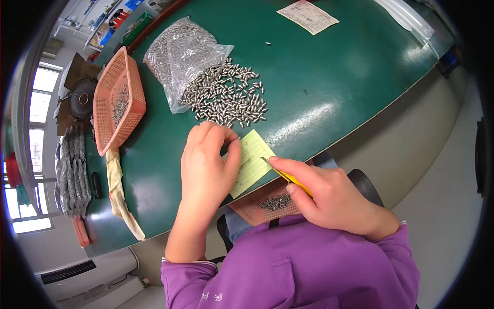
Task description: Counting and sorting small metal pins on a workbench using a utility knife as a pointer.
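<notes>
My right hand (332, 195) is closed round a yellow utility knife (298, 185), its blade out over a yellow-green paper slip (253, 164) at the table's near edge. Beside that slip, my left hand (208, 159) is closed, its fingertips drawn together; whatever is in them is hidden. Just beyond my left fingers spreads a pile of small pointed metal parts (226, 100). They spill from the mouth of a clear plastic bag (182, 56) full of the same parts. Below the table edge, a pink basket (247, 211) by my lap holds more of them.
At the left of the green table (329, 72) leans a pink plastic basket (140, 105) with some parts inside. Near it lie a beige cloth strip (116, 188), stacked filled bags (72, 172) and a black fan (82, 99). A printed sheet (309, 16) lies far off.
</notes>
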Demonstrator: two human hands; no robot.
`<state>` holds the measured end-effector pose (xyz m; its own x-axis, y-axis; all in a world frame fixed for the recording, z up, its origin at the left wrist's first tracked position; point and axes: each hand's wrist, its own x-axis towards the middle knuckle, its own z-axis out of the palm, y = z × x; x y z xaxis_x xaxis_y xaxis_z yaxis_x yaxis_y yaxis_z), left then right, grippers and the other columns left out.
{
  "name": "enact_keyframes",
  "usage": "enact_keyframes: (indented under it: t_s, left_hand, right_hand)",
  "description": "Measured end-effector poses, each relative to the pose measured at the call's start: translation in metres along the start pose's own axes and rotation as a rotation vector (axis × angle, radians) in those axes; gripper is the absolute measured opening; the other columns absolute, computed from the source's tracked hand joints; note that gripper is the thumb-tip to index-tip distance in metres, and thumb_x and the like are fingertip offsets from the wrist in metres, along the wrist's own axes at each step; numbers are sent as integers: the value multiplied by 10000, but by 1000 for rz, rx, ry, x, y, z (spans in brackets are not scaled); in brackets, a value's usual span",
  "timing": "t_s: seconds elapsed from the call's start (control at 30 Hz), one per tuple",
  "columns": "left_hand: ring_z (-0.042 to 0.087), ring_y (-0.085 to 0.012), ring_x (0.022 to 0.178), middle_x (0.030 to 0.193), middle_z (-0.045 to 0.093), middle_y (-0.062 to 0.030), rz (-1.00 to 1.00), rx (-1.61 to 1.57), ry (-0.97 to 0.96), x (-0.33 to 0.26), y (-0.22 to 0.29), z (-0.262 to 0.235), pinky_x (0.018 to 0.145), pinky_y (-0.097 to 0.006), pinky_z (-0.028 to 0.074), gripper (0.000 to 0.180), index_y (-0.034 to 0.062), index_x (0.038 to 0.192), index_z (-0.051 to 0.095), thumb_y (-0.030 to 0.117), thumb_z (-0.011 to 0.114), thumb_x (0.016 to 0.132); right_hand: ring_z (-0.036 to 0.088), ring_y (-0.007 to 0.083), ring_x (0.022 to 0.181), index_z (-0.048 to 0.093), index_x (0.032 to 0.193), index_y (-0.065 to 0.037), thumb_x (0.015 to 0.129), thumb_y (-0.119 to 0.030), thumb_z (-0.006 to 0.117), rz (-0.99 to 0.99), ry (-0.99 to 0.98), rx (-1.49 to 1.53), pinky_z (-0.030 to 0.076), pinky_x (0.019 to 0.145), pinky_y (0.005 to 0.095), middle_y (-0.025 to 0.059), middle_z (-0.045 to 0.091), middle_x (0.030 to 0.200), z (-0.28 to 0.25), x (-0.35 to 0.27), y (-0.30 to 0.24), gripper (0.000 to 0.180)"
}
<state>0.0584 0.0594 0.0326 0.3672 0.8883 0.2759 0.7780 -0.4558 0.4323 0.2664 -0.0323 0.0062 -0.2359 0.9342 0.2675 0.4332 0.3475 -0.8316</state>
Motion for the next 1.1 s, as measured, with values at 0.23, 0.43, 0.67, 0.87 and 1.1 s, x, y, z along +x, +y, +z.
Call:
enact_keyframes:
  t_s: [0.23,0.43,0.67,0.87,1.1]
  left_hand:
    - [595,-306,820,842,606,-82,-25,-139,-86,-41,8,0,708,-413,489,143,46,825,603,9,729,768]
    - [581,-302,788,826,601,-77,-33,-126,-64,-43,10,3,691,-407,480,156,55,809,596,5,732,752]
    - [581,-305,774,812,603,-74,2,-127,-25,-42,8,6,678,-406,476,169,55,786,592,-12,737,730]
    - [591,-307,781,815,612,-75,17,-131,-16,-41,8,5,683,-409,485,171,56,782,596,-23,735,723]
    - [598,-311,792,824,622,-78,-22,-146,-14,-46,6,4,693,-412,491,154,50,805,608,-16,734,746]
  right_hand:
    - [699,332,722,577,1333,-32,915,-72,622,-10,-74,-25,573,652,433,157,698,840,6,2,-4,422]
    - [712,317,776,582,1372,-63,888,-15,622,0,-155,-113,583,690,413,161,716,909,6,5,-9,488]
    - [700,321,749,580,1379,-64,875,-6,617,12,-173,-94,582,681,415,157,708,895,6,6,-8,509]
    - [700,338,754,584,1377,-72,865,-1,616,32,-257,-144,585,661,421,158,701,882,-4,15,-15,518]
    - [691,304,746,600,1372,-91,868,-18,632,13,-194,-108,578,637,413,136,700,916,2,12,-12,510]
